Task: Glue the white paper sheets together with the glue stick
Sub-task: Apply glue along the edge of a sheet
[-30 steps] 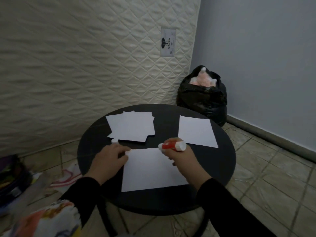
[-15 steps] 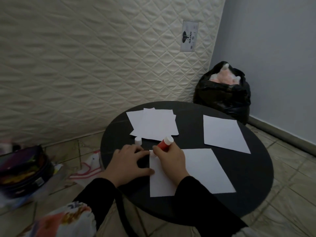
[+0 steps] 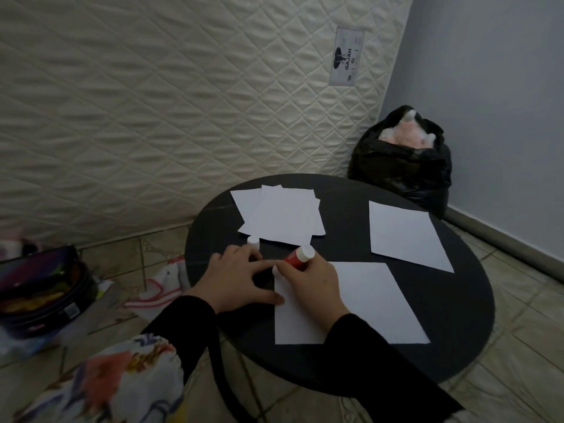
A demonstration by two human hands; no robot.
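**A:** White rectangular paper sheet (image 3: 363, 300) lay at the near side of the round black table (image 3: 457, 325), right? Where was the glue?

**B:** Red glue stick with a white end (image 3: 297, 257) was gripped in the right hand (image 3: 311, 285), tip down at that sheet's far-left corner. Left hand (image 3: 235, 279) was spread flat, fingers wide, thumb on the sheet's left edge. Small white cap (image 3: 253, 241) stood beside the loose white paper stack (image 3: 280, 215).

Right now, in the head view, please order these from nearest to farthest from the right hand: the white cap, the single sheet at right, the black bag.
From the right hand:
1. White cap, just behind the left hand.
2. Single sheet, on the table's right side.
3. Black bag, on the floor in the corner.
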